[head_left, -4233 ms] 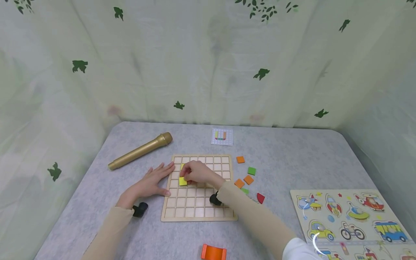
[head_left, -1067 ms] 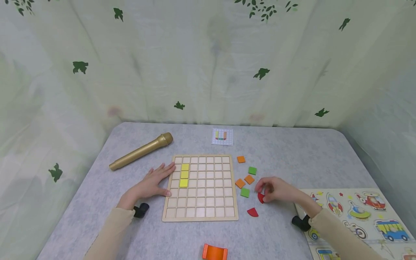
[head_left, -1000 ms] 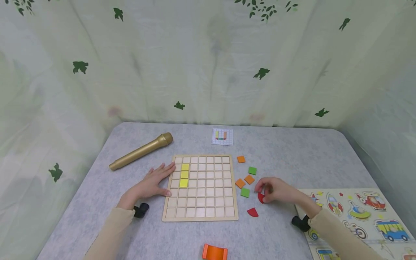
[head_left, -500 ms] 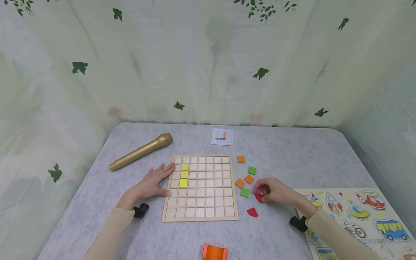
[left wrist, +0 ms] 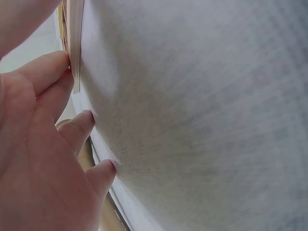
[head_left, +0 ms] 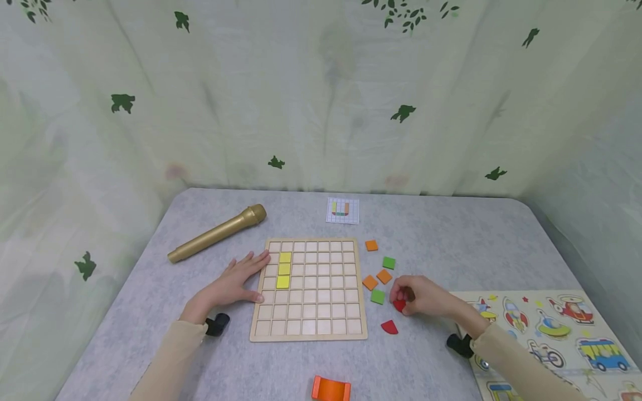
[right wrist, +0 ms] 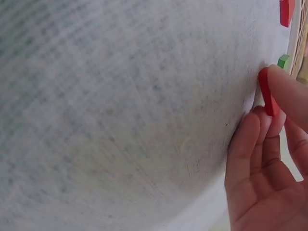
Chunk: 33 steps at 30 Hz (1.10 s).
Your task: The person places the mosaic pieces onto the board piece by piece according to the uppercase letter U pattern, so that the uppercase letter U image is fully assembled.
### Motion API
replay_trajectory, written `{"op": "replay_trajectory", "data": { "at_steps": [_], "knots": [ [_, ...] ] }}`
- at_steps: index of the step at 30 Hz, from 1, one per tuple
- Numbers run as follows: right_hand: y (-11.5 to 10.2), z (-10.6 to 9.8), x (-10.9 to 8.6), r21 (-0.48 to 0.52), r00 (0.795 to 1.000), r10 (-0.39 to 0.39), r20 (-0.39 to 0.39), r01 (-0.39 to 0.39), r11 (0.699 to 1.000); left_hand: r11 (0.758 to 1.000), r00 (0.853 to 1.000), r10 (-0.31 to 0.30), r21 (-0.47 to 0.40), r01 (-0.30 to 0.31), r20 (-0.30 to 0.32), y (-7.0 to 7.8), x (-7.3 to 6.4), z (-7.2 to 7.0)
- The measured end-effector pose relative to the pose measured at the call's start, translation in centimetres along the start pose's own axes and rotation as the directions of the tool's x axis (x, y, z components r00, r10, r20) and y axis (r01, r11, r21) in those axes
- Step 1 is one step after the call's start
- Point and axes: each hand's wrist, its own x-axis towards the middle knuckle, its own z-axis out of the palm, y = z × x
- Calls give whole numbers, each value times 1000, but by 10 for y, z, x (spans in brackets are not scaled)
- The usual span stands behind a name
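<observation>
Currently my right hand (head_left: pixel 425 295) pinches a red tile (head_left: pixel 399 305) between thumb and fingertips, the other fingers bent in behind. Outline mostly covered by my own fingers. From the right wrist it shows edge-on, a narrow strip slanting from the thumb's end down to the fingertips; whether its lower end touches the table, I cannot tell.

Key relation, in my judgement: the wooden grid board (head_left: pixel 318 311) lies to the left of these fingertips, apart from them, with the nearer green square tile (head_left: pixel 378 297) in the gap, just beside my fingertips. The yellow square tiles (head_left: pixel 283 269), three in one column, sit on the board's far side from my right fingers, so any reach there would cross most of the grid.

My left hand (head_left: pixel 234 284) is nearer that column but holds nothing: fingers spread, fingertips and thumb at the board's left edge, two other fingertips down on the table beyond the edge.

Also noted about the right fingertips: a loose red quarter-circle tile (head_left: pixel 389 327) just beside them, toward me and slightly left; two orange square tiles (head_left: pixel 370 283) leftward and farther from me. Held tile's turn relative to the grid lines: not readable.
</observation>
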Motion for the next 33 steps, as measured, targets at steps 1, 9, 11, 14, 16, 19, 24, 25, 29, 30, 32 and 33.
{"op": "replay_trajectory", "data": {
  "at_steps": [1, 9, 11, 14, 16, 19, 24, 25, 29, 30, 32, 33],
  "knots": [
    [0, 0, 0, 1, 1000, -7, 1, 7, 1000, 1000, 1000, 0, -1, 0, -1, 0, 0, 0],
    [4, -9, -1, 77, 998, -59, 28, 57, 995, 1000, 1000, -1, -5, 1, -1, 0, -1, 0],
    [4, -12, 0, 99, 997, -74, 27, 71, 993, 1000, 1000, -2, -6, 2, -2, 0, -1, 0],
    [3, -15, 1, 133, 995, -94, 19, 91, 987, 1000, 1000, -3, -6, 3, -3, 0, -1, 0],
    [0, -16, 4, 159, 994, -104, 14, 101, 982, 1000, 1000, -5, -8, 5, -2, 0, -1, 0],
    [-5, -15, 9, 193, 995, -100, 12, 96, 977, 1000, 1000, -8, -11, 8, 1, 0, 0, 0],
    [-14, -12, 19, 230, 995, -100, 11, 94, 969, 1000, 1000, -10, -7, 10, 9, 0, 0, 0],
    [-16, -11, 21, 239, 994, -111, 9, 105, 965, 1000, 1000, -10, -8, 10, 10, 0, 0, 0],
    [-23, -8, 31, 251, 992, -125, 2, 120, 960, 1000, 1000, -8, -14, 8, 10, 0, 0, -1],
    [-25, -7, 34, 259, 992, -129, 2, 124, 958, 1000, 1000, -7, -15, 7, 10, 0, 0, -1],
    [-29, -4, 39, 275, 991, -132, 7, 125, 953, 1000, 1000, -3, -15, 3, 10, 0, 0, -1],
    [-32, -3, 42, 280, 991, -134, 8, 126, 952, 1000, 1000, -3, -13, 3, 10, -1, 0, -1]
  ]
}}
